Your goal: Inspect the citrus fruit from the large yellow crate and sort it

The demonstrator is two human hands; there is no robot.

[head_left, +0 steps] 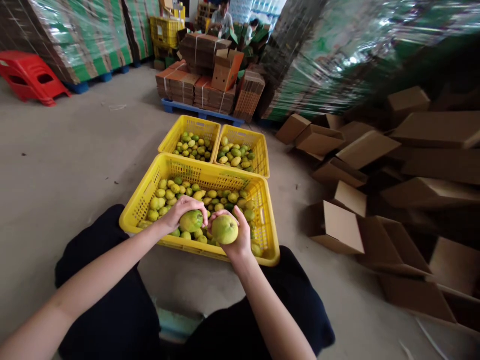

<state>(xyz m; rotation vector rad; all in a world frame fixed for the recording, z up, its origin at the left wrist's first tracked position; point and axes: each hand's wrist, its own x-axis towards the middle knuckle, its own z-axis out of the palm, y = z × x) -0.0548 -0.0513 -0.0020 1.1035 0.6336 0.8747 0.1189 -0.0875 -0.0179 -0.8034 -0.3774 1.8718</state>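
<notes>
My left hand is closed around a yellow-green fruit, mostly green on top with a dark mark at one end. In my right hand rests a rounder, paler yellow-green fruit, its end facing up with a small nub. Both hands are close together above a large yellow plastic crate, which holds many similar fruits, some yellow and some green. I cannot tell their exact kind. The crate's near edge sits between my knees.
Behind stand two smaller yellow crates with more fruit. Flattened cartons are stacked on a blue pallet. Loose cardboard boxes pile up at right. A red stool stands at left; people are far back.
</notes>
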